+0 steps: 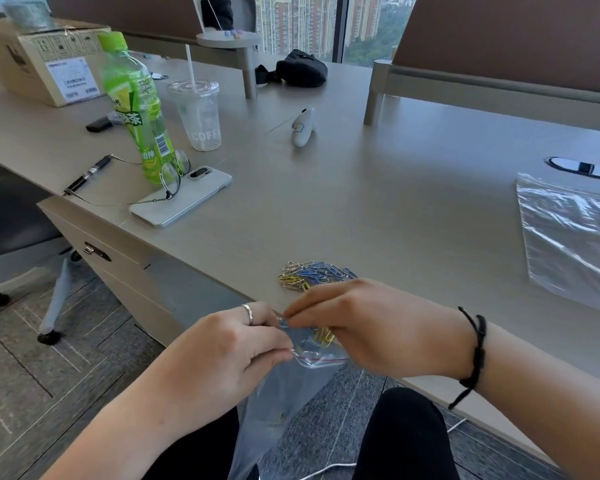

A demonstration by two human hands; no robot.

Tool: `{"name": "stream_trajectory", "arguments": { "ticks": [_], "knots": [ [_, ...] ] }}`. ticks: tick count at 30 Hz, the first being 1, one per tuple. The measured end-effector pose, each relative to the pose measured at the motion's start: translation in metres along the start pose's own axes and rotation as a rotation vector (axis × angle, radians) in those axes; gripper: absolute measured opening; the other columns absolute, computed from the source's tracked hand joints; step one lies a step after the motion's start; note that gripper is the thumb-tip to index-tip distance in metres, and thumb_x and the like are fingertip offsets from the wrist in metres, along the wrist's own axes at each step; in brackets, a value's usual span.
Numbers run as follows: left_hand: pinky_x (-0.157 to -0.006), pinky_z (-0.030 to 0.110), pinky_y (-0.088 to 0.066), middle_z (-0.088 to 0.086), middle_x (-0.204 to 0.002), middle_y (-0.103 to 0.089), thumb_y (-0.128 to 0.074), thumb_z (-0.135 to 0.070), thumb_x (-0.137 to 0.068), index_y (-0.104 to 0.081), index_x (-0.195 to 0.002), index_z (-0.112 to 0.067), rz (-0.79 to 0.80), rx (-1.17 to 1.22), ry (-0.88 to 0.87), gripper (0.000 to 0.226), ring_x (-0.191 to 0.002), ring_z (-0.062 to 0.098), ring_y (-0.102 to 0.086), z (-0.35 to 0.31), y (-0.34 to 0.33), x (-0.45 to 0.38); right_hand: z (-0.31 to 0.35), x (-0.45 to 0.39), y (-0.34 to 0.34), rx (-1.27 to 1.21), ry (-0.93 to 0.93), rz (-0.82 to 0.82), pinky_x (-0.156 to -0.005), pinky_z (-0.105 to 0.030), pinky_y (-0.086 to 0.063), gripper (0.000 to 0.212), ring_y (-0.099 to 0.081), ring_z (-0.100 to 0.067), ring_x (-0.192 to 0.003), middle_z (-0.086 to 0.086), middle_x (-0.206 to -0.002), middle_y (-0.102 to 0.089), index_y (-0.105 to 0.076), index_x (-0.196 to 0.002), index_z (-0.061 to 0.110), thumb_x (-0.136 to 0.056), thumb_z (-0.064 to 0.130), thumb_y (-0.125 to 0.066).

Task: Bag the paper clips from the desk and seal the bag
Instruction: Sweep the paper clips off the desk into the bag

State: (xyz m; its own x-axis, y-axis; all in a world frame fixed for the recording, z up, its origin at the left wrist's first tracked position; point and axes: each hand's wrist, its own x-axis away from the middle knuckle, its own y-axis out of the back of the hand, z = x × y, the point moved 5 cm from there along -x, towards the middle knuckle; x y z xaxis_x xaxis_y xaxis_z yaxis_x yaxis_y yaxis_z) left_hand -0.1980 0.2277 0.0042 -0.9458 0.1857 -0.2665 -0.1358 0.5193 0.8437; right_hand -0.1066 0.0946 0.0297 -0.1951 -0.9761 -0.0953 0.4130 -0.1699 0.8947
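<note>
- Step in hand: filling; yellow wire paper clips (pixel 324 336) going into mouth of clear zip-seal plastic bag (pixel 291 382).
- Left hand (pixel 222 355): pinching bag rim open.
- Right hand (pixel 371 327): pinching yellow clips.
- Remaining multicoloured clip pile (pixel 312 274): on grey table (pixel 378 202), just beyond hands.
- Next, likely: release, reach for pile.

Desk (pixel 378 209) mid free; bottle (pixel 136 109) left.

Two bags (pixel 302 379), one bottle (pixel 136 109)
</note>
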Motion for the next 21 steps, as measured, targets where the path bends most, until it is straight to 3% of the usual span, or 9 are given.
{"name": "stream_trajectory", "arguments": {
  "ticks": [4,6,11,15,21],
  "knots": [
    [-0.066,0.012,-0.044,-0.019,-0.092,-0.058,-0.06,-0.037,-0.094,-0.074,-0.093,-0.029,0.004,-0.005,0.014,0.016,-0.071,-0.002,-0.057,-0.001,-0.001,0.001,-0.021,0.024,0.02,-0.196,-0.176,-0.342,-0.093,-0.021,-0.048,0.029,-0.065,-0.004,-0.106,0.006,-0.113,-0.072,-0.074,-0.112,0.014,-0.094,0.003,-0.053],
    [-0.066,0.015,-0.046,-0.019,-0.092,-0.058,-0.058,-0.038,-0.095,-0.074,-0.094,-0.03,0.003,-0.006,0.02,0.018,-0.071,-0.002,-0.057,0.0,-0.001,0.002,-0.026,0.035,0.018,-0.183,-0.272,-0.402,-0.088,-0.023,-0.048,0.027,-0.066,-0.002,-0.099,0.012,-0.105,-0.072,-0.075,-0.11,0.02,-0.096,0.009,-0.055],
    [-0.063,0.024,-0.049,-0.018,-0.09,-0.058,-0.056,-0.041,-0.094,-0.074,-0.093,-0.03,-0.002,-0.011,0.023,0.021,-0.068,0.003,-0.059,-0.001,0.0,0.001,-0.012,0.046,-0.001,0.023,-0.349,-0.305,-0.078,-0.022,-0.051,0.025,-0.066,-0.007,-0.085,0.015,-0.101,-0.065,-0.072,-0.11,0.028,-0.09,0.025,-0.059],
    [-0.063,0.025,-0.049,-0.017,-0.09,-0.058,-0.055,-0.041,-0.094,-0.074,-0.094,-0.03,-0.006,-0.018,0.016,0.022,-0.069,0.003,-0.059,-0.002,-0.002,-0.001,-0.005,0.033,-0.01,0.034,-0.356,-0.25,-0.077,-0.025,-0.05,0.02,-0.063,-0.011,-0.084,0.009,-0.1,-0.061,-0.073,-0.106,0.027,-0.09,0.021,-0.063],
    [-0.063,0.027,-0.05,-0.015,-0.09,-0.057,-0.055,-0.04,-0.096,-0.073,-0.094,-0.029,-0.003,-0.009,-0.004,0.021,-0.069,0.006,-0.06,-0.003,-0.002,-0.003,-0.002,0.014,-0.016,-0.039,-0.355,-0.258,-0.072,-0.014,-0.042,0.019,-0.058,-0.007,-0.081,0.011,-0.089,-0.062,-0.076,-0.099,0.024,-0.085,0.014,-0.07]
  ]
}}
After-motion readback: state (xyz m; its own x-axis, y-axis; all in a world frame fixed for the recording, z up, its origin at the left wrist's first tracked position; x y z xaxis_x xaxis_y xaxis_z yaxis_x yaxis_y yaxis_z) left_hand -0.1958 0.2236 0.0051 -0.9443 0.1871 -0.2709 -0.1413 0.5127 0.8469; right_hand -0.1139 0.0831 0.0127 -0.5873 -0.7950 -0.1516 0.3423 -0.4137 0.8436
